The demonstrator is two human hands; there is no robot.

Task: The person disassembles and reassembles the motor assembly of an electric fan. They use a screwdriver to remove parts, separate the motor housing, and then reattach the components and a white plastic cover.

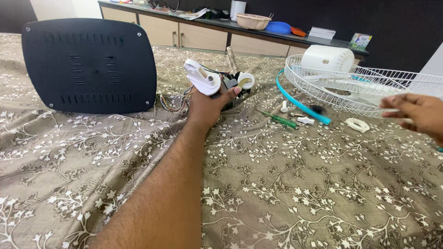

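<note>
My left hand (208,107) grips a fan motor assembly (221,82) with white plastic parts, dark metal and loose wires, holding it up above a brown floral bedsheet (286,184). My right hand (417,115) is blurred at the right edge, beside the white wire fan guard (369,85), with its fingers curled; whether it holds anything I cannot tell. A green screwdriver (279,120), a white ring (357,124) and small white knobs (305,120) lie on the sheet between my hands.
A black fan base plate (90,64) stands tilted at the left. A white motor cover (333,57) and a teal rim strip (297,102) sit by the guard. Behind runs a counter (221,25) with a bowl, plates and boxes.
</note>
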